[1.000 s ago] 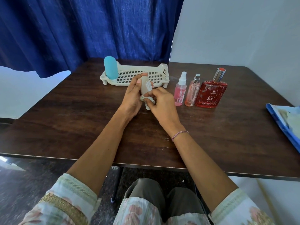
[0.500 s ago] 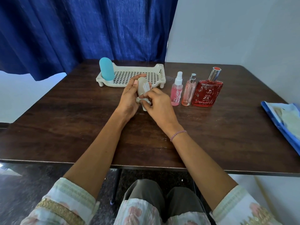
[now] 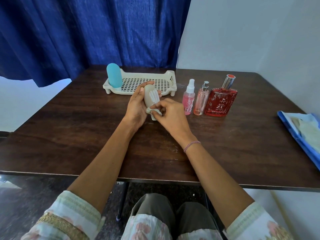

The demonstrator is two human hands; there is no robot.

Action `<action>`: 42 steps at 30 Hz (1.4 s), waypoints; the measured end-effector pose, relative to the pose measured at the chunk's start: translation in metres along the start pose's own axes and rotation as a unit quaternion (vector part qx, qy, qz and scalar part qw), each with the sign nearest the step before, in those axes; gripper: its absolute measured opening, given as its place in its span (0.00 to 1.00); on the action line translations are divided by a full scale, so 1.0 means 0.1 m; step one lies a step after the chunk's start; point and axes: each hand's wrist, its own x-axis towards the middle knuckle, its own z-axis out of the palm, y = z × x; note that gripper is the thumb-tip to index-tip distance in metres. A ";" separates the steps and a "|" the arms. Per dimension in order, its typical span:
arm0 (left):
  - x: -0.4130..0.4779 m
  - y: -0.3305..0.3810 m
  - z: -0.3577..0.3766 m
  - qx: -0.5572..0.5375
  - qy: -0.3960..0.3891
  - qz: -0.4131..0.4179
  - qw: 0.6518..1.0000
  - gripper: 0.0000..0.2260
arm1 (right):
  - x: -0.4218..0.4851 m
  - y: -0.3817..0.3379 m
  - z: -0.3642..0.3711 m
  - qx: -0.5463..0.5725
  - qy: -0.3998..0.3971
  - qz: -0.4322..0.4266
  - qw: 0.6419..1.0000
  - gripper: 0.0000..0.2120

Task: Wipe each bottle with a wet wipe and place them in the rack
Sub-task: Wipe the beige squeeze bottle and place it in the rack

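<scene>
My left hand (image 3: 136, 108) holds a beige bottle (image 3: 151, 97) upright-tilted above the table, fingers wrapped round its back. My right hand (image 3: 170, 115) pinches a crumpled wet wipe (image 3: 153, 110) against the bottle's lower part. Behind them stands a cream perforated rack (image 3: 166, 80) with a light-blue bottle (image 3: 113, 75) upright in its left end. To the right stand a small pink spray bottle (image 3: 188, 99), a peach spray bottle (image 3: 200, 101) and a red square perfume bottle (image 3: 220, 103).
The dark wooden table (image 3: 86, 135) ends at a near edge above my knees. A blue wipe packet (image 3: 301, 134) lies at the right edge. A blue curtain hangs behind the table, and a white wall stands to the right.
The wipe in my right hand has slid down the beige bottle toward its lower end, uncovering the ribbed front. My left hand keeps its hold on the bottle.
</scene>
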 end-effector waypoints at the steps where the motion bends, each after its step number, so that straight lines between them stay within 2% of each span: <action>1: 0.00 0.00 0.00 0.000 -0.001 0.000 1.000 0.13 | 0.00 0.00 0.00 -0.001 -0.002 0.001 1.000 0.08; 5: -0.01 0.00 0.00 0.004 -0.010 0.008 1.000 0.13 | 0.02 0.03 -0.02 0.001 0.025 0.030 0.999 0.08; 10: 0.00 -0.01 -0.01 0.016 -0.002 0.006 1.000 0.13 | 0.01 0.03 -0.04 -0.007 -0.001 0.025 1.000 0.09; 14: -0.02 -0.01 0.00 0.020 -0.020 0.019 0.999 0.13 | 0.03 0.09 -0.09 0.000 0.031 0.054 0.998 0.08; 18: 0.01 -0.03 -0.03 0.032 -0.018 0.024 0.999 0.14 | 0.01 0.06 -0.07 -0.011 0.015 0.023 1.000 0.08; 23: 0.00 -0.03 -0.03 0.034 -0.026 0.027 0.999 0.13 | 0.03 0.11 -0.07 -0.008 0.036 0.044 0.998 0.08; 27: 0.00 -0.04 -0.04 0.024 -0.032 0.027 0.999 0.13 | 0.01 0.07 -0.02 -0.041 0.021 -0.012 0.999 0.06; 32: 0.01 -0.04 -0.05 0.026 -0.036 0.030 0.999 0.13 | 0.02 0.06 -0.06 -0.032 0.046 0.001 0.998 0.08; 37: 0.00 -0.03 -0.06 0.015 -0.027 0.019 0.999 0.13 | -0.02 -0.01 -0.03 -0.041 0.007 -0.056 0.998 0.10; 42: 0.00 -0.04 -0.05 0.011 -0.032 0.021 0.999 0.13 | -0.01 -0.01 -0.03 -0.023 0.046 -0.029 0.998 0.08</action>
